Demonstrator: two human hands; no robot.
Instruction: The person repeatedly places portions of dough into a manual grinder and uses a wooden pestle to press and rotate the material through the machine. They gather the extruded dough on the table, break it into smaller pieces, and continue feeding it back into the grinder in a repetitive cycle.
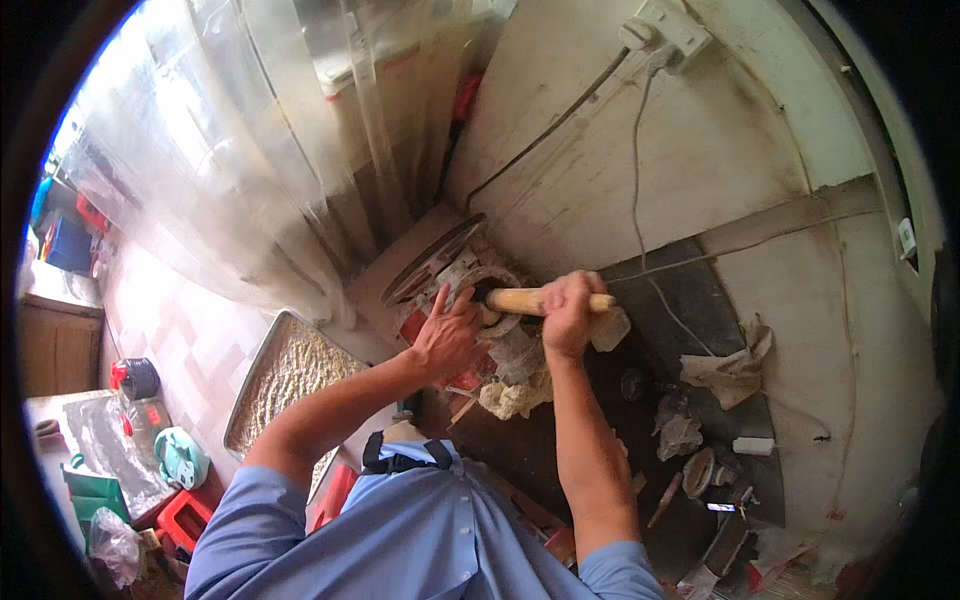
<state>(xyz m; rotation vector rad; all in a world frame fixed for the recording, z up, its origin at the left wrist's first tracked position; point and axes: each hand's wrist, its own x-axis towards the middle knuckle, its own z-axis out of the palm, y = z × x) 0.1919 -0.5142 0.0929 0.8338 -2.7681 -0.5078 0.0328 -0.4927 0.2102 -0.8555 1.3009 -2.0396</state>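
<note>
My right hand [568, 313] is closed around a thick wooden rod [517, 301]. The rod's other end reaches the dark mouth of a soiled machine [517, 352] that has a large wheel [427, 262] on its far side. At the near-left edge of this mouth is my left hand [454, 334], fingers spread, with nothing seen in its grasp. A pale lump of doughy material [514, 399] hangs at the machine's near side. What lies inside the mouth is hidden.
A metal tray [259, 345] of pale, ridged material stands at left. Beyond it hang clear plastic curtain strips [225, 150]. Cords run down the wall from a power outlet [671, 34]. A cloth [731, 367], a plastic bag [677, 431] and small items lie right.
</note>
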